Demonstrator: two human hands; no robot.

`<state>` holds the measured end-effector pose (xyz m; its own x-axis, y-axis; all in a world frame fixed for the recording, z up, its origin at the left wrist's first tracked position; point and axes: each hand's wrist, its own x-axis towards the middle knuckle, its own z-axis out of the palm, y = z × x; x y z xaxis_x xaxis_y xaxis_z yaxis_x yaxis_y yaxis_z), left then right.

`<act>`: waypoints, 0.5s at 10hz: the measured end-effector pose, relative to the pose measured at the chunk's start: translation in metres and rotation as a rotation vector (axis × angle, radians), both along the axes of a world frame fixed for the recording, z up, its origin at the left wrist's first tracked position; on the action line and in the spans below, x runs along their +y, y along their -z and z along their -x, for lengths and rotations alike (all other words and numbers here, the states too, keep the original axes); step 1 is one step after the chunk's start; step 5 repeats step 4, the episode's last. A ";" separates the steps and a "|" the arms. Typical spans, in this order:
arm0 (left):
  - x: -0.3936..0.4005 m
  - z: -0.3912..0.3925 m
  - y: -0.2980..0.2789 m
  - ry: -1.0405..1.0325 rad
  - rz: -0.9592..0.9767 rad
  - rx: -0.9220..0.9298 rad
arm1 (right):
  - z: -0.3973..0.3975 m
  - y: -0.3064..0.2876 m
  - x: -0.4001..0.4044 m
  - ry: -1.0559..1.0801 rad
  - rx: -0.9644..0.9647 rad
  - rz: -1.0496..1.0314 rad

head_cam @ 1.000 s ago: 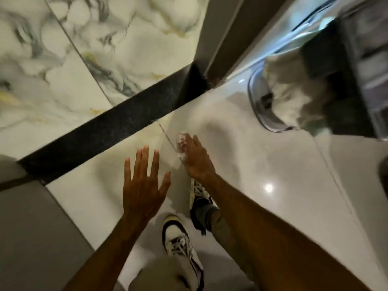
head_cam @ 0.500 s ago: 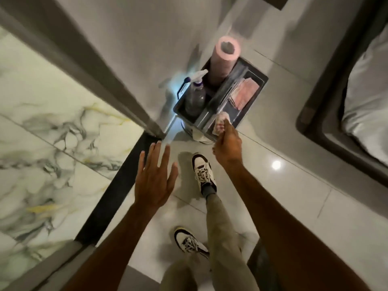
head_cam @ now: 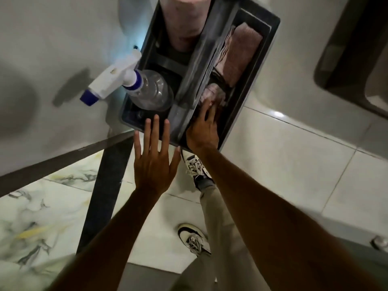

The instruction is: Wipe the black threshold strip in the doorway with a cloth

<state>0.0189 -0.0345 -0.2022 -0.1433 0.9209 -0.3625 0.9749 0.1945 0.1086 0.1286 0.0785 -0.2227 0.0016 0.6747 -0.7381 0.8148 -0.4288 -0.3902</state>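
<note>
Fingers [head_cam: 206, 111] press crumpled pinkish cloth [head_cam: 212, 94] into dark plastic caddy [head_cam: 260, 66].

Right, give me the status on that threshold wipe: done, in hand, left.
Done: nothing here proves the black threshold strip was wiped; no cloth is on it.
In hand: the right hand reaches into the dark grey plastic caddy, fingers on a crumpled pale cloth; whether it grips it is unclear. The left hand hovers open and empty.
Left: cannot tell if this is returning or fetching the cloth.

Single head view; looks steeply down, close over caddy [head_cam: 258, 80]; tile floor [head_cam: 283, 160] below
</note>
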 end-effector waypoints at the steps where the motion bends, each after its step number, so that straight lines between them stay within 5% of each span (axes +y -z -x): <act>1: 0.001 0.004 0.002 0.019 0.035 0.004 | 0.000 0.001 0.000 -0.015 0.014 0.022; 3: 0.008 0.005 -0.052 -0.022 0.092 -0.084 | -0.009 -0.056 0.006 -0.040 0.019 -0.053; 4: -0.018 -0.009 -0.109 -0.064 -0.064 -0.136 | -0.035 -0.125 -0.004 0.033 0.109 -0.186; 5: -0.018 -0.009 -0.109 -0.064 -0.064 -0.136 | -0.035 -0.125 -0.004 0.033 0.109 -0.186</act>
